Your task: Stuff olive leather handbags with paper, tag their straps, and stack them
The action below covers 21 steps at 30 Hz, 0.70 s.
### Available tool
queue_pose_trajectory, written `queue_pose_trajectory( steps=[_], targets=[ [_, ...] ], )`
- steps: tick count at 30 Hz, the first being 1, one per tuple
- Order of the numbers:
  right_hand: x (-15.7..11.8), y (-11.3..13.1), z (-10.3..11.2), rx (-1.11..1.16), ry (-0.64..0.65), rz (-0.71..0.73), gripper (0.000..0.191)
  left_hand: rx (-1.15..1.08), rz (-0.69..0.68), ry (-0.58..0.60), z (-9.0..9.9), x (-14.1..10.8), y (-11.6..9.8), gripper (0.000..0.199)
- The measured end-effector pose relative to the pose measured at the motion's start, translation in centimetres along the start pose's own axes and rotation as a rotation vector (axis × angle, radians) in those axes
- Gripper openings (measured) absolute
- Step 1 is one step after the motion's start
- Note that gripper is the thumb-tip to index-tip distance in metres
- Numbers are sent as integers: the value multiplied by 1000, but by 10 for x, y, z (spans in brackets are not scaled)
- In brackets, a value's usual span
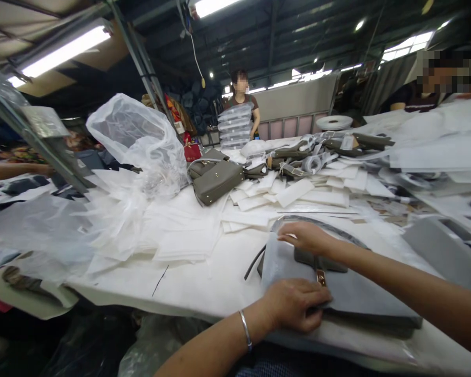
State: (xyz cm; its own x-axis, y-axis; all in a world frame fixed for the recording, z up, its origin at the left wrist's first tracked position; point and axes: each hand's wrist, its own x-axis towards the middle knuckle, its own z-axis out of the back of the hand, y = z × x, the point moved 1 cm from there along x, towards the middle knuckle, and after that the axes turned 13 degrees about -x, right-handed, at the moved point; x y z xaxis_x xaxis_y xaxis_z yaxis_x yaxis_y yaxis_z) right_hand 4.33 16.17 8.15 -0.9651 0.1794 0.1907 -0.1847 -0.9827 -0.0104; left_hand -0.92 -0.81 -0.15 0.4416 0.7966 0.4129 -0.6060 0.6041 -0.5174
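Note:
A grey handbag (pixel 364 293) lies on the white table, with a gold clasp (pixel 321 277) on its front and a curved handle behind. A pale translucent sheet (pixel 273 259) covers part of its left side. My left hand (pixel 298 303), with a silver bangle at the wrist, is closed around the bag's near edge just below the clasp; the fingertips are partly hidden. Over the far left part of the bag, my right hand (pixel 308 238) has its fingers together and curled at the top of the sheet, beside the handle.
Stacks of white sheets (pixel 184 230) and a large clear plastic bag (pixel 141 141) occupy the left. Another olive handbag (pixel 217 180) stands mid-table, near piled straps and bag parts (pixel 294 157). At right lies a grey panel (pixel 435 251). A person (pixel 254 112) stands behind; another is at far right.

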Motion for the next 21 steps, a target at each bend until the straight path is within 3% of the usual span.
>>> queue_pose_trajectory(
  steps=[2, 5, 8, 11, 13, 16, 21],
  targets=[
    [44, 2, -9, -13, 50, -17, 29, -8, -11, -9, -1, -1, 1, 42],
    [93, -1, -36, -37, 136, -98, 57, -29, -3, -11, -1, -2, 1, 42],
    [115, -4, -62, -54, 219, -158, 74, -46, 16, -24, 0, -3, 1, 41],
    [117, -7, -67, -57, 230, -156, 57, -57, 9, -30, 0, -3, 2, 41],
    [109, -9, -56, -54, 189, -132, 46, -61, -4, -32, 0, -4, 2, 42],
    [78, -15, -28, -42, 95, -89, 49, -65, -15, -42, 0, -3, 2, 43],
    [-29, -13, 16, 54, -2, -41, 49, -73, -10, -65, 3, -2, 0, 40]
  ],
)
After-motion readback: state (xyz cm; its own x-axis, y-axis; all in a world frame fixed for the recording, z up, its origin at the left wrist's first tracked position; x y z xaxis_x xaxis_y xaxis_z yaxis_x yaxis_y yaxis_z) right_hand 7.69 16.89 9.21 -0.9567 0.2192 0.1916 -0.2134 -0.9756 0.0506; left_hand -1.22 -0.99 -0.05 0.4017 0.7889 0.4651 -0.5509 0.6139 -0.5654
